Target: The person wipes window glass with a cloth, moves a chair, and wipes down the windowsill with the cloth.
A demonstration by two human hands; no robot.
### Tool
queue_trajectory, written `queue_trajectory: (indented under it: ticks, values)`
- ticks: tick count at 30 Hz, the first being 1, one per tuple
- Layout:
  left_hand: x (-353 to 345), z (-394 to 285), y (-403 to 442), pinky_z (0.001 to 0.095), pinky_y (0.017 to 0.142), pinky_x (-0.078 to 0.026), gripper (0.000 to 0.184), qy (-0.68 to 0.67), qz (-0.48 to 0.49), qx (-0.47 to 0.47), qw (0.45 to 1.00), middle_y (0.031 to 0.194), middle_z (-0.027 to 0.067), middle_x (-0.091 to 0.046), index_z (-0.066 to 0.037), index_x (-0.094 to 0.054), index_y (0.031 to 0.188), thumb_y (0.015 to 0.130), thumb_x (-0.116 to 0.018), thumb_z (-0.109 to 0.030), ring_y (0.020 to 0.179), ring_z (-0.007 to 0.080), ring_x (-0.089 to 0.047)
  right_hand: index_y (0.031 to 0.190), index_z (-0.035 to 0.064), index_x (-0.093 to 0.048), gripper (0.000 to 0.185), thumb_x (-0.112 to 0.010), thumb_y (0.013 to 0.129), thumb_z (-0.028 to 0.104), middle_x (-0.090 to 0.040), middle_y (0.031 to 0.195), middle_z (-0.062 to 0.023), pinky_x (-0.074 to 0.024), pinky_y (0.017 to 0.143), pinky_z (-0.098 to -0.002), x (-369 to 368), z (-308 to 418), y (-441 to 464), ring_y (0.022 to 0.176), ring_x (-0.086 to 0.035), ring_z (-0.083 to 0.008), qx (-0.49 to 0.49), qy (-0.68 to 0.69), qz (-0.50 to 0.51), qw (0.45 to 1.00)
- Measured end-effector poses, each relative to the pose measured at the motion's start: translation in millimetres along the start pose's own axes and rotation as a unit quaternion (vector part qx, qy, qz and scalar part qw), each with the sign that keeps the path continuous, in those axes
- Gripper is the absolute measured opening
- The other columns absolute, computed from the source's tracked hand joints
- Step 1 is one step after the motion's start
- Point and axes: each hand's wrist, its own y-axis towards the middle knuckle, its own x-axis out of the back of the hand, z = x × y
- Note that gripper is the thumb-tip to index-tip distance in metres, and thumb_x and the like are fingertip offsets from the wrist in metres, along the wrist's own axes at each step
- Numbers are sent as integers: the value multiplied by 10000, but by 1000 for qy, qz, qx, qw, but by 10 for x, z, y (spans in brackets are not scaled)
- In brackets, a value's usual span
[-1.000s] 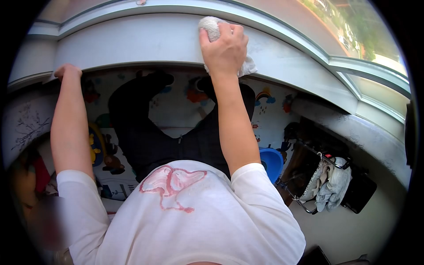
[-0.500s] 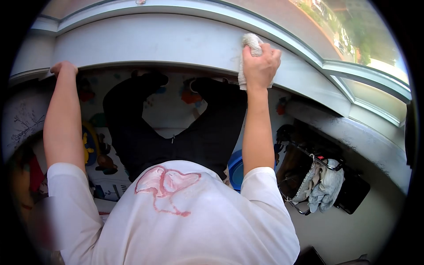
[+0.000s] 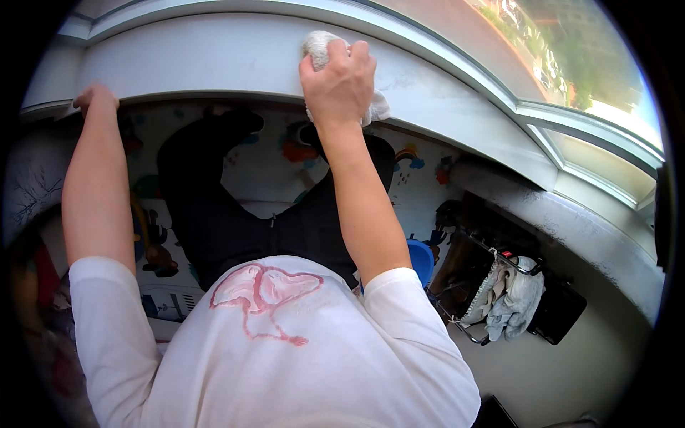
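My right hand (image 3: 342, 85) is closed around a bunched white cloth (image 3: 319, 46) and presses it on the white windowsill (image 3: 200, 57). Part of the cloth sticks out ahead of the fingers, and a loose end shows at the right of the wrist by the sill's front edge. At the far left, my left hand (image 3: 98, 98) grips the front edge of the sill; its fingertips are mostly hidden. Faint grey marks show on the sill to the right of the cloth.
The window frame (image 3: 457, 68) runs along the sill's far side. Below the sill are my legs in black trousers (image 3: 214, 185), a blue basin (image 3: 419, 260) partly behind my right arm, and, at right, a rack with grey cloths (image 3: 514, 299).
My right hand has moved left along the sill with the cloth. My left hand stays on the edge; the whole view has shifted slightly.
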Motion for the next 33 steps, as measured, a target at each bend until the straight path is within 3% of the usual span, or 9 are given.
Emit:
queue_trajectory:
  ticks: [3, 6, 9, 17, 21, 24, 27, 30, 33]
  values:
    - [-110, 31, 259, 373, 1067, -461, 617, -52, 20, 36, 998, 1336, 181, -640, 55, -637, 1247, 1055, -276, -407, 1212, 315, -614, 838, 72, -652, 279, -810, 689, 248, -560, 965, -101, -525, 682, -409, -141, 363, 13, 844, -569, -291, 41, 51, 32, 997]
    - [-173, 102, 369, 376, 1100, -432, 629, -8, -7, 24, 1000, 1386, 168, -611, 53, -587, 1320, 1059, -252, -411, 1262, 304, -582, 844, 79, -659, 279, -814, 683, 246, -561, 960, -101, -523, 693, -413, -130, 321, 32, 853, -567, -296, 42, 88, 38, 995]
    - [32, 10, -49, 382, 1107, -426, 629, 17, -3, 14, 1000, 1398, 168, -601, 47, -571, 1339, 1059, -247, -414, 1270, 309, -575, 858, 78, -666, 286, -812, 682, 249, -563, 966, -105, -525, 707, -413, -61, 137, 38, 862, -561, -308, 11, 101, 36, 994]
    - [-30, 71, 174, 423, 1086, -454, 637, 78, 25, -68, 994, 1386, 213, -594, 58, -568, 1312, 1050, -252, -429, 1245, 343, -589, 949, 38, -665, 339, -760, 741, 288, -578, 1014, -185, -518, 858, -494, 618, -1668, 116, 985, -603, -412, -196, -88, 8, 977]
    - [90, 3, -65, 436, 1048, -490, 635, 21, 11, -14, 1000, 1359, 218, -609, 80, -574, 1269, 1054, -228, -407, 1219, 344, -610, 934, 22, -665, 361, -747, 742, 317, -607, 994, -194, -533, 830, -508, 842, -2270, 103, 929, -642, -417, -264, -167, -26, 950]
    - [4, 54, 108, 433, 1040, -498, 655, 33, 19, -22, 999, 1351, 218, -616, 80, -581, 1274, 1056, -216, -418, 1219, 344, -612, 928, 14, -661, 369, -741, 745, 324, -611, 996, -191, -540, 827, -502, 798, -2004, 213, 935, -649, -410, -325, -190, -27, 926]
    - [142, -43, -156, 428, 1062, -477, 677, -25, 46, 19, 998, 1361, 197, -619, 61, -590, 1299, 1053, -219, -448, 1238, 342, -601, 921, 15, -657, 359, -734, 747, 320, -613, 995, -185, -545, 819, -496, 629, -1528, 291, 936, -652, -404, -295, -151, 13, 943]
    - [222, -50, -284, 425, 1077, -460, 681, -28, 45, 29, 998, 1366, 176, -623, 45, -601, 1307, 1051, -221, -459, 1251, 340, -592, 898, 25, -643, 314, -732, 755, 291, -599, 997, -168, -548, 775, -497, 385, -670, 292, 927, -641, -383, -186, -68, 74, 977]
    - [163, -47, -246, 424, 1081, -456, 679, -22, 30, 25, 999, 1364, 171, -626, 39, -607, 1304, 1050, -225, -461, 1247, 339, -594, 879, 34, -638, 309, -771, 738, 275, -592, 970, -125, -573, 719, -426, 88, 198, 240, 906, -642, -329, -71, 14, 126, 989]
